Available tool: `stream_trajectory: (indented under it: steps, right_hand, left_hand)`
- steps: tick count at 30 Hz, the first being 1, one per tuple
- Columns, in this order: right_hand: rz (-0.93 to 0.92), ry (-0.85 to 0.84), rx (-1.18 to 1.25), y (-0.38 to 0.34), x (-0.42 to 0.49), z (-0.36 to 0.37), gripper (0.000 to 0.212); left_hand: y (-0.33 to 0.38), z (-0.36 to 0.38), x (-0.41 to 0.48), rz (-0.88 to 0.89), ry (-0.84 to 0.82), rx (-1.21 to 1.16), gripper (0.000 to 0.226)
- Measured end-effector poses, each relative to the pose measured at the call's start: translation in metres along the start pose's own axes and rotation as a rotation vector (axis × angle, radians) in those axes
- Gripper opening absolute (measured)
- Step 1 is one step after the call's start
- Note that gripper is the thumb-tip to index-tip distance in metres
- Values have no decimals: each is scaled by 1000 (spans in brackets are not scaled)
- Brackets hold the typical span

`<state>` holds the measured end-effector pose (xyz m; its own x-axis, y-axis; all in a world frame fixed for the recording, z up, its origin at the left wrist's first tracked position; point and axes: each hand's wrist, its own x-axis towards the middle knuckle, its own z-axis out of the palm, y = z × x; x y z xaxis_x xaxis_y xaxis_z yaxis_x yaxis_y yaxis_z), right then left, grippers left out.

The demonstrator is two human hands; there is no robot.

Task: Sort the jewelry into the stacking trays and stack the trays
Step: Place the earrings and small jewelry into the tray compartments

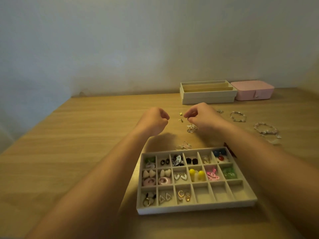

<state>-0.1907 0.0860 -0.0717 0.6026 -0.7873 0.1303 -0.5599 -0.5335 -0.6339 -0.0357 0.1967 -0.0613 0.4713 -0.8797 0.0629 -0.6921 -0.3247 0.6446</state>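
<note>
Hands above wooden worktop point(86, 135): left hand point(152, 120) curled loosely, contents hidden; right hand point(202, 116) pinching, catch indiscernible. Small loose metal earrings point(191, 127) at twelve o'clock from grey compartmented tray point(193, 207); likely light, snag-prone; pinch hooks.

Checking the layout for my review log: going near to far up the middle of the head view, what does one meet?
Compartment tray → loose earrings just beyond its far edge → the two hands, left hand and right hand → stacked cream trays → wall.
</note>
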Motion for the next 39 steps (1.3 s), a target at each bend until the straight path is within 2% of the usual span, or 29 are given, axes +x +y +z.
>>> stream_trajectory:
  steps: [7, 11, 16, 20, 23, 26, 29, 34, 39]
  right_hand:
    - [-58, -73, -197, -4, 40, 8, 24]
    - [-64, -102, -331, -8, 49, 13, 32]
    - [-63, -119, -383, -3, 56, 19, 26]
    - [-79, -137, -400, -3, 56, 21, 18]
    - [-68, -112, -187, -6, 45, 11, 14]
    - [-90, -113, 106, -17, 19, -5, 10]
    - [-93, -131, 318, -25, -12, -17, 4]
    - [-104, -100, 574, -25, -44, -28, 10]
    - [1, -226, 930, -17, -50, -30, 24]
  left_hand:
    - [-11, 7, 27, -45, -103, -253, 16]
    - [-21, 7, 29, -91, -145, -490, 18]
    - [-22, 14, 27, -92, -173, -489, 15]
    - [-27, 9, 18, -43, -223, -439, 24]
    - [-29, 3, 7, 10, -192, -409, 21]
    - [-23, -3, -3, 138, -82, -351, 18]
    - [-8, -10, -13, 266, -36, -397, 22]
    - [13, -8, -28, 428, -27, -421, 27]
    - [17, -7, -29, 509, 3, -476, 16]
